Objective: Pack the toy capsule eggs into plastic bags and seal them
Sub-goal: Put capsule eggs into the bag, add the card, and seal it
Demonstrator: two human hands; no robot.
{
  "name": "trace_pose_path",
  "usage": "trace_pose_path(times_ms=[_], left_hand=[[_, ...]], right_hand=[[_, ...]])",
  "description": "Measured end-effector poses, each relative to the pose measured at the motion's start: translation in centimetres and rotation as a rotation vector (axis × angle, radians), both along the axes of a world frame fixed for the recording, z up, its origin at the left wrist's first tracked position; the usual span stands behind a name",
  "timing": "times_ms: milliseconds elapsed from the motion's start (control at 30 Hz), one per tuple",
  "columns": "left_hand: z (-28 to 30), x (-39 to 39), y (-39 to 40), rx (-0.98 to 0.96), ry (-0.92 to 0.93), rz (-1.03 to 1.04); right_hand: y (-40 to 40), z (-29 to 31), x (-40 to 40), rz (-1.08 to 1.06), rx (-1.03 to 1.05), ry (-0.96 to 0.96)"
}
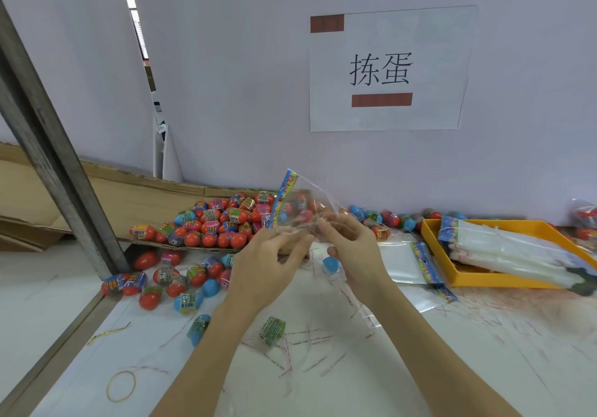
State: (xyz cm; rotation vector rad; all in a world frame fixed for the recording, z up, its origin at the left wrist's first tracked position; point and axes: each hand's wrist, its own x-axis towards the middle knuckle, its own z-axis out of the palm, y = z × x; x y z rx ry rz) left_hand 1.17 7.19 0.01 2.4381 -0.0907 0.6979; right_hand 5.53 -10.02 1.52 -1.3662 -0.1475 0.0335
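Both hands up at centre frame, working a clear plastic bag with a colourful printed header strip (298,205). Left hand (263,263) pinches the bag's lower edge near the strip, fingers curled on the film. Right hand (347,238) grips the opposite side, thumb and fingers closed on the plastic. Bag is lifted off the white worktop (355,368) and tilted, strip toward 11 o'clock; it looks like the mouth is being pulled apart or lined up, so eggs can go in or the flap can close. Cannot tell whether eggs seen through the film are inside it or just the pile behind.

Main pile of red, blue and pink plastic capsule eggs with shrink-wrap labels (223,222) sits at 10 o'clock on a flattened brown cardboard sheet (129,196), within easy reach of the left hand. Loose eggs spill onto the worktop at 9 o'clock, with a blue egg (331,264) just under the right hand. More eggs line the wall at 2 o'clock.

Yellow plastic tray (484,282) at 3 o'clock holds a stack of empty bags (517,248), right-hand supply side. 1 flat empty bag (408,263) lies beside the tray, probably next up. Yellow rubber band (121,386) at 7 o'clock. Thin peel strips litter the worktop, likely from seal flaps.
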Motion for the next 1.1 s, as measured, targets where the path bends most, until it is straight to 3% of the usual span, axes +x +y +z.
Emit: trace_pose_path(times_ms=[67, 200, 367, 500, 800, 933, 1100], left_hand=[[0.2, 0.2, 0.0, -0.158, 0.037, -0.006], [1.0, 0.4, 0.1, -0.676, 0.145, -0.126], [1.8, -0.1, -0.4, -1.017, 0.295, -0.318], [2.1, -0.1, -0.2, -1.087, 0.325, -0.419], [1.7, 0.0, -0.3, -1.132, 0.285, -0.41], [1.7, -0.2, -0.5, -1.146, 0.328, -0.437], [1.9, 0.0, 0.0, -1.186, 0.375, -0.44]], right_hand=[[0.3, 0.0, -0.2, -0.006, -0.035, -0.078], [0.8, -0.2, -0.7, 0.03, -0.051, -0.148], [0.7, 0.3, -0.9, 0.111, 0.028, -0.157], [0.5, 0.7, -1.0, 0.155, 0.069, -0.13], [1.0, 0.5, -1.3, 0.138, 0.0, -0.248], [1.6, 0.4, -1.6, 0.118, -0.16, -0.366], [1.9, 0.2, -1.7, 0.152, -0.22, -0.306]])
